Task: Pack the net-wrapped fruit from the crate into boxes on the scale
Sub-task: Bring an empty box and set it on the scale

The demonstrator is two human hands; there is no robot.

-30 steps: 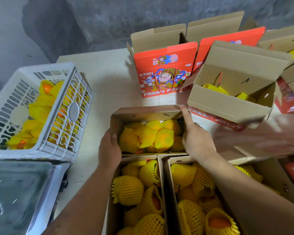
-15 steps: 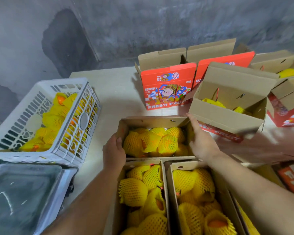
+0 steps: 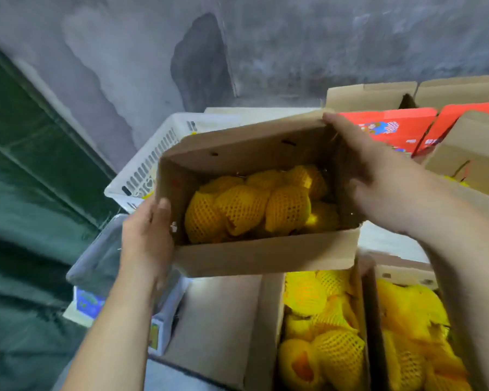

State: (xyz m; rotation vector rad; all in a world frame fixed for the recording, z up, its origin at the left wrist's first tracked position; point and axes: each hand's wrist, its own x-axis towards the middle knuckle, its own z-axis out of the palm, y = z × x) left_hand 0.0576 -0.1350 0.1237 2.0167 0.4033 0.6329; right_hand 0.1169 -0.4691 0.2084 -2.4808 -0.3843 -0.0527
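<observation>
Both hands hold the filled cardboard box (image 3: 263, 258) in the air: the left hand (image 3: 146, 238) grips its left wall, and the right hand (image 3: 378, 182) clasps its right wall. The net-wrapped fruit (image 3: 254, 210) lies inside this box, the white crate (image 3: 150, 167) sits behind its left corner, and the scale (image 3: 96, 272) lies below the box's left side.

Both bare forearms reached forward and up from the lower edge of the view. Left hand (image 3: 146, 238) gripped the left end of the cardboard box (image 3: 263, 258), thumb over its rim. Right hand (image 3: 378, 182) clasped the right end, fingertips curled at the far right corner. Box held tilted between them.
</observation>
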